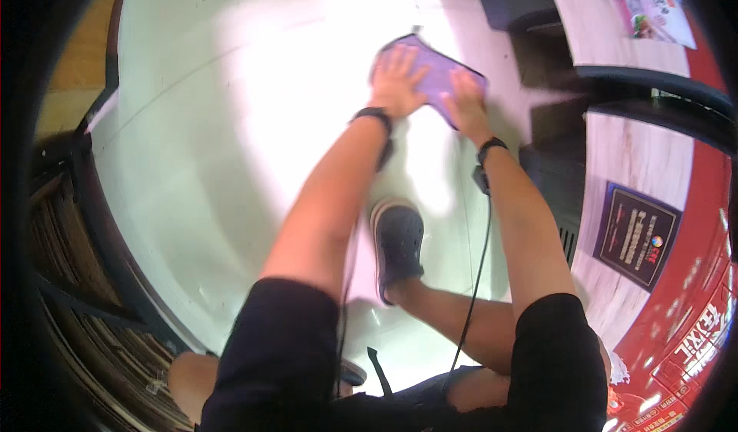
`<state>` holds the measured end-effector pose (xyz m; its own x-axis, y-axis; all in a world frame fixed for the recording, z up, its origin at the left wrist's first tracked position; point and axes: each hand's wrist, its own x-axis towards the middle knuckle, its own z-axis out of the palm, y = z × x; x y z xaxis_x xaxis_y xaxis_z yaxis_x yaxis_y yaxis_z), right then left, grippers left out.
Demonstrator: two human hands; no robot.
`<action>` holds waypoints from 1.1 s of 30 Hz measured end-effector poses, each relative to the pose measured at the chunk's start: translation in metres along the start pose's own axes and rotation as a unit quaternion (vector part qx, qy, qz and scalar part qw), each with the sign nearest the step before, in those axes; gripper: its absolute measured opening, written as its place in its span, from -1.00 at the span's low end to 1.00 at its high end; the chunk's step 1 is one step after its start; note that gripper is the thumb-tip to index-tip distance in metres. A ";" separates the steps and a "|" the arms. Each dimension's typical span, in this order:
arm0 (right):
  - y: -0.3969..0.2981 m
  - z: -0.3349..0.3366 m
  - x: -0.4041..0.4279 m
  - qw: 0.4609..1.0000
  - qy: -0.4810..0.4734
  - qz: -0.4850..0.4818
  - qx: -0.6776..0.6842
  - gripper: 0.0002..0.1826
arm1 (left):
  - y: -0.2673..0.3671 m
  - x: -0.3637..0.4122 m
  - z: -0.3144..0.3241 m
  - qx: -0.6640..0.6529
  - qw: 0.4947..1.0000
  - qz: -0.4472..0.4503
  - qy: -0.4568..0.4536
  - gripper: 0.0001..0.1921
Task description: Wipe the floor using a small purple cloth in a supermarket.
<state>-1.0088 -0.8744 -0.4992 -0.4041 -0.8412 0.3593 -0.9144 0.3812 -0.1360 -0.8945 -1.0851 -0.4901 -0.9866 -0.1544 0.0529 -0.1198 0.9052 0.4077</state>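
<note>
On the pale, shiny floor [190, 120] lies a purple cloth with a dark edge [441, 77]. My left hand [398, 83] rests flat on the cloth's left part, fingers spread. The right part is under my right hand [467, 100], whose fingers are slightly blurred and also apart. Each wrist carries a black band with a small dark device. A dark clog [398, 244] is on my foot, below the hands.
At the right stand dark furniture [548, 86] and a red front with writing [709, 201]. A framed dark plaque [637, 236] and printed packets [651, 8] are beside them. Flat stacked material [75, 242] fills a dark-framed rack at the left. Thin cables hang between my arms.
</note>
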 end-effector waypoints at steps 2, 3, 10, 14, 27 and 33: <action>-0.006 -0.006 -0.066 0.971 -0.098 0.207 0.061 -0.30 | 0.036 -0.012 0.033 -0.091 0.995 0.025 0.021 -0.31; 0.010 -0.006 -0.077 0.966 -0.052 0.219 0.130 -0.30 | 0.055 -0.005 0.042 -0.145 0.985 0.058 0.076 -0.30; -0.043 0.016 -0.063 0.948 -0.088 0.290 -0.100 -0.27 | 0.028 -0.051 0.009 -0.046 0.995 0.086 -0.026 -0.36; -0.104 0.064 0.038 0.965 -0.106 0.234 -0.056 -0.21 | -0.061 -0.078 -0.046 0.003 1.000 -0.013 0.004 -0.38; -0.582 0.129 0.216 0.924 -0.222 -0.170 0.260 -0.24 | -0.326 -0.467 -0.143 0.147 0.858 -0.426 0.246 -0.33; -0.631 0.135 0.159 0.882 -0.111 -0.312 0.335 -0.24 | -0.252 -0.585 -0.120 0.217 0.766 -0.570 0.203 -0.38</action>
<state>-0.4995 -1.3001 -0.4809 0.2564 -0.8901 0.3768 -0.7384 -0.4319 -0.5179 -0.2743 -1.2708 -0.5147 -0.1079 -0.9733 0.2026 -0.9904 0.1229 0.0631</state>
